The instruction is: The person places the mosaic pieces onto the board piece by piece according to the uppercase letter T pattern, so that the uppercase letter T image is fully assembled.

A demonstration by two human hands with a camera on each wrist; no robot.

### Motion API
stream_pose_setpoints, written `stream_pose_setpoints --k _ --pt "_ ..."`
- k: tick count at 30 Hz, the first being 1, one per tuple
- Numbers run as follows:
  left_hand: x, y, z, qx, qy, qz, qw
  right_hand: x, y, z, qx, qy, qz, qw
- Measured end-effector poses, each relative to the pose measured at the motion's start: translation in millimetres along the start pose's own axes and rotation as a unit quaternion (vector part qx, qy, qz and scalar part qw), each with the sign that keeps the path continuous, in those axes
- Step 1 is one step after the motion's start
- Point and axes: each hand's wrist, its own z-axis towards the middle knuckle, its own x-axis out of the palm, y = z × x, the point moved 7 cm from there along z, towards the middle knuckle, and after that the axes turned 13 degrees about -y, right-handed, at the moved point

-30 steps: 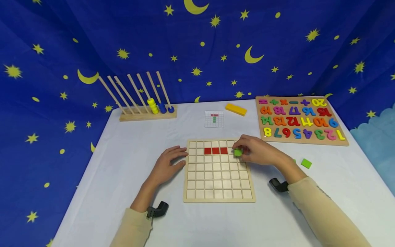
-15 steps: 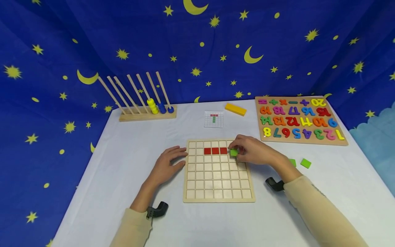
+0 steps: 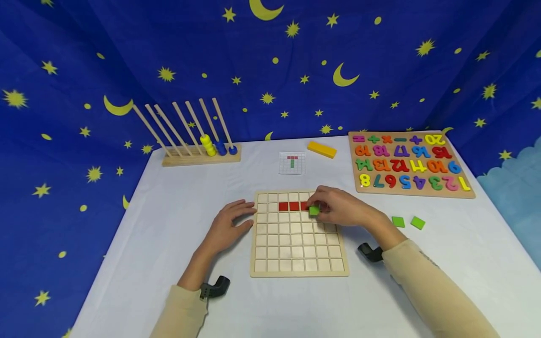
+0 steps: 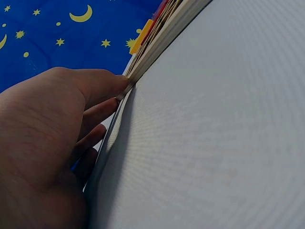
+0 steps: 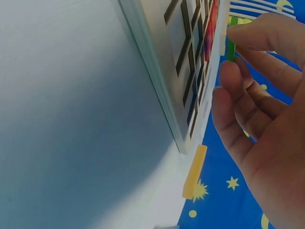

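Observation:
My right hand (image 3: 338, 206) pinches a green square tile (image 3: 314, 211) between thumb and fingers, over the upper right part of the wooden grid board (image 3: 297, 253). In the right wrist view the green tile (image 5: 231, 40) shows edge-on between the fingertips. Three red tiles (image 3: 294, 206) lie side by side in the board's second row; the rightmost is partly covered by my right fingers. At the board's left edge rests my left hand (image 3: 228, 225), its fingers loosely extended and the fingertips right at the rim. The left wrist view shows that hand (image 4: 52, 119) holding nothing.
Two green tiles (image 3: 398, 221) lie right of the board, near my right forearm. Behind it are a pattern card (image 3: 292, 163) with a red and green T and a yellow block (image 3: 322, 149). A peg abacus (image 3: 202, 161) stands back left, a number puzzle (image 3: 410, 164) back right.
My right hand has moved left over the board with the green tile, from right of the red row to its right end. The left hand stays in place.

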Motion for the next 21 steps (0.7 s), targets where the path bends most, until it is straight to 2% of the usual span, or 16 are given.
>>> stream_pose_setpoints --k 21 --pt "-0.8 -0.6 0.3 0.005 -0.002 -0.002 1.0 7.8 14.2 6.8 -0.017 0.016 -0.02 1.0"
